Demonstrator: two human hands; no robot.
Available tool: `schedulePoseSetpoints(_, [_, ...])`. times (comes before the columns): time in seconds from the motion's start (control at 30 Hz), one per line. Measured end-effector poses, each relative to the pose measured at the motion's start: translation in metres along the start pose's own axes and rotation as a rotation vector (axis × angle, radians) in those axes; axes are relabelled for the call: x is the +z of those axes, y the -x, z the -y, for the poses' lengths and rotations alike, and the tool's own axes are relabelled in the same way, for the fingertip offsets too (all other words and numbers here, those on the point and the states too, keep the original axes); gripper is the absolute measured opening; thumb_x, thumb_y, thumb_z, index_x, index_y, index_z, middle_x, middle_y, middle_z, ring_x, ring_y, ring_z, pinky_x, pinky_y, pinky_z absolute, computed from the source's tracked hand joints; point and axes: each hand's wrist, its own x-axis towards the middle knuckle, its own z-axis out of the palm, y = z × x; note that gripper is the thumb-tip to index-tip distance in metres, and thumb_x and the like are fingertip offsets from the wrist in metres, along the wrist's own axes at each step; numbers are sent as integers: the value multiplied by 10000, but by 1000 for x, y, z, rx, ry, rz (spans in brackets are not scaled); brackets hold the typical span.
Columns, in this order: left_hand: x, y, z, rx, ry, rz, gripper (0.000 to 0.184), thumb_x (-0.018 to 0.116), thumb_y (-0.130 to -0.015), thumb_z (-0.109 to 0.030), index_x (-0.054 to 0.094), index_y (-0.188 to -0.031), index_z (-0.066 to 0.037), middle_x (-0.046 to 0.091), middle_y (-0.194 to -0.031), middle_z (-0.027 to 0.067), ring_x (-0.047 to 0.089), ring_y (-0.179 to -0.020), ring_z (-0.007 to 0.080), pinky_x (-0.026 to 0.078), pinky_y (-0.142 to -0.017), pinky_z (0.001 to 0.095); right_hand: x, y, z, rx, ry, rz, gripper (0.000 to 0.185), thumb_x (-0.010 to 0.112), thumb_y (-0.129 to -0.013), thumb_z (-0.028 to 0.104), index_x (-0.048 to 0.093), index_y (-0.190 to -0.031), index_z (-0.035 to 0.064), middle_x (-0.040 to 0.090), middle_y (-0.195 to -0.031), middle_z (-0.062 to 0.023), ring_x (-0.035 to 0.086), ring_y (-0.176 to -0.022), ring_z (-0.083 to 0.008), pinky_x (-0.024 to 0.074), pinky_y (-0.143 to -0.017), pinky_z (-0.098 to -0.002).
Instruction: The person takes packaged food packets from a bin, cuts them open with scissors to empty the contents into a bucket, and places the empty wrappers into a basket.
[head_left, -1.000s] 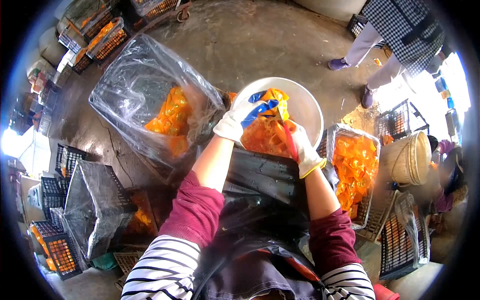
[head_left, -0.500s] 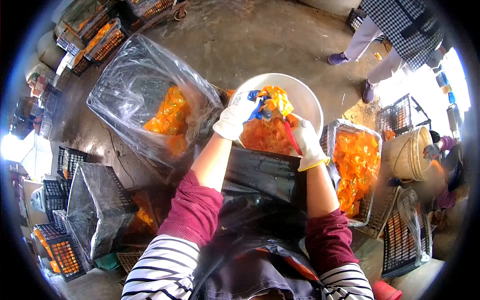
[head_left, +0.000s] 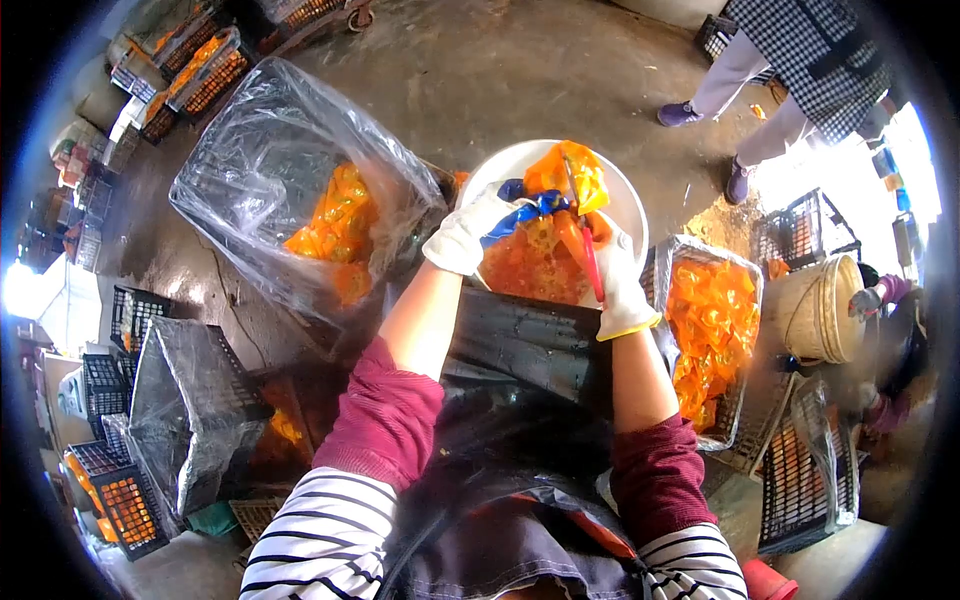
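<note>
Head cam: snipping step, seemingly, over white tub (head_left: 628, 203)
Gloved L hand (head_left: 478, 228) looks to be pinching orange pc (head_left: 592, 182) above the tub's wet orange contents (head_left: 535, 270); gloved R hand (head_left: 620, 278) closed round red-handled scissors (head_left: 593, 264), tips up at pc. Next cut prob. calls for steady L grip, blue fingertips (head_left: 550, 203) clear, controlled R squeeze.
</note>
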Motion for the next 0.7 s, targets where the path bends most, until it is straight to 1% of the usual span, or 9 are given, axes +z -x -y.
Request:
schedulePoseSetpoints(0.07, [2, 0, 0, -73, 349, 49, 416, 620, -918, -127, 514, -1295, 12, 618, -1191, 124, 593, -1082, 185, 474, -975, 262, 1, 0, -3, -2, -83, 10, 284, 674, -892, 224, 650, -1086, 18, 667, -882, -17, 602, -811, -86, 474, -723, -224])
schedulePoseSetpoints(0.17, [3, 2, -1, -71, 520, 48, 384, 692, -860, -125, 579, -1200, 14, 636, -1127, 93, 595, -1024, 143, 471, -899, 258, 3, 0, -3, -67, -122, -24, 267, 683, -887, 231, 660, -1050, 20, 660, -862, -18, 605, -754, -78, 479, -675, -208])
schedulePoseSetpoints(0.27, [1, 1, 3, 41, 315, 95, 411, 687, -864, -120, 557, -1225, 29, 627, -1167, 102, 596, -1063, 161, 498, -898, 282, 7, -3, -11, -157, -170, -23, 280, 659, -903, 239, 644, -1091, 33, 666, -863, -32, 633, -706, -100, 486, -586, -209])
schedulePoseSetpoints(0.37, [-6, 2, -1, -137, 412, 118, 529, 702, -857, -112, 485, -1326, 6, 606, -1202, 106, 609, -1057, 188, 520, -909, 288, 0, 1, -5, 31, -443, 44, 316, 632, -919, 247, 609, -1159, 43, 673, -869, -62, 654, -655, -146, 485, -523, -223])
schedulePoseSetpoints(0.47, [3, 15, -19, -218, 470, 172, 543, 714, -855, -149, 489, -1327, -3, 611, -1189, 83, 616, -1030, 178, 538, -872, 313, -4, -1, -7, 119, -836, 28, 349, 608, -932, 261, 576, -1206, 47, 678, -857, -89, 647, -602, -170, 468, -480, -228])
schedulePoseSetpoints(0.5, [6, 6, 1, -182, 527, 208, 560, 725, -849, -177, 490, -1333, -19, 610, -1192, 75, 613, -1037, 174, 547, -853, 333, -3, -1, -7, 128, -817, 46, 342, 598, -938, 258, 577, -1202, 42, 676, -842, -89, 643, -593, -162, 467, -483, -226])
schedulePoseSetpoints(0.53, [14, 7, 4, -143, 424, 190, 510, 697, -878, -191, 502, -1313, -11, 592, -1209, 97, 582, -1079, 192, 520, -886, 311, -1, -2, -6, 136, -798, 61, 335, 589, -943, 255, 577, -1197, 37, 675, -827, -89, 638, -583, -154, 467, -485, -223])
schedulePoseSetpoints(0.6, [25, 1, 15, -82, 314, 133, 491, 704, -872, -200, 525, -1294, -22, 592, -1210, 96, 575, -1069, 180, 483, -916, 282, -1, -2, -2, 156, -754, 87, 322, 569, -955, 249, 578, -1189, 28, 672, -798, -90, 629, -565, -139, 466, -490, -219])
schedulePoseSetpoints(0.7, [34, 8, 7, 12, 52, -27, 498, 649, -908, -213, 481, -1340, -30, 614, -1188, 80, 591, -1078, 193, 467, -950, 267, -3, 7, 15, 76, -477, 134, 326, 565, -955, 275, 580, -1165, 25, 668, -781, -78, 626, -579, -129, 450, -490, -206])
